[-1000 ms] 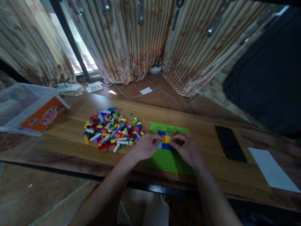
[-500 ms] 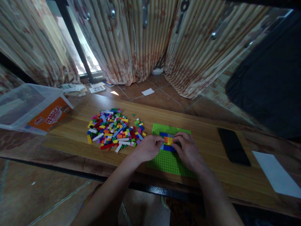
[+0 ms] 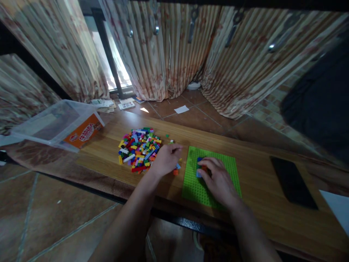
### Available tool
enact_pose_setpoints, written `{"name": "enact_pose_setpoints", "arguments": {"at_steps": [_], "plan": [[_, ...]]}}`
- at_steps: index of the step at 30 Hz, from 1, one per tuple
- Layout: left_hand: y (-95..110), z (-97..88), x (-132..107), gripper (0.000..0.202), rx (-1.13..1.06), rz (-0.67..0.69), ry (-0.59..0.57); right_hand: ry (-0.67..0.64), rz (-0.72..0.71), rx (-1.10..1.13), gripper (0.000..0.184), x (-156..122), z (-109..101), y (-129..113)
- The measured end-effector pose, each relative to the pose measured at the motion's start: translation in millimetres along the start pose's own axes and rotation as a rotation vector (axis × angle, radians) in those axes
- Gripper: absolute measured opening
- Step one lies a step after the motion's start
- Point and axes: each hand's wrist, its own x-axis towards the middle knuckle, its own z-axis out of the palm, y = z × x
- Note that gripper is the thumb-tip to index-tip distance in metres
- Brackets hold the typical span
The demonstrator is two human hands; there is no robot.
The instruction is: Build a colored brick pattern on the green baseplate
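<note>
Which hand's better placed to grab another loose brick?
Left hand, probably: it's right by the brick pile, whereas the right hand is farther off, over the green baseplate.

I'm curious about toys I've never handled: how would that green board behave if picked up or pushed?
The green board looks thin and plastic, so it's probably light for its size and may flex slightly. Lying flat on the wooden table, it would likely slide rather than roll or tip.

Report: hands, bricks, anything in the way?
Left hand at right edge of brick pile, grip unclear. Right hand over bricks on green board. Black phone right of board, clear of both hands.
</note>
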Motion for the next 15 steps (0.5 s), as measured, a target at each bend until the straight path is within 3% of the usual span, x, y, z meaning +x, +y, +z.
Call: {"name": "enact_pose_setpoints", "arguments": {"at_steps": [7,12,15], "plan": [[-3.2,-14.8,0.2,0.031,-0.107,-0.066,0.020,0.090,0.144,0.060,0.028,-1.0,-22.3,17.0],[-2.6,-23.9,-0.1,0.032,-0.142,-0.069,0.073,-0.066,0.112,-0.024,0.027,-2.6,-17.5,9.4],[-7.2,-35.2,1.6,0.032,-0.099,-0.051,0.181,-0.030,0.078,-0.066,0.021,-0.1,-9.2,-0.7]]}}
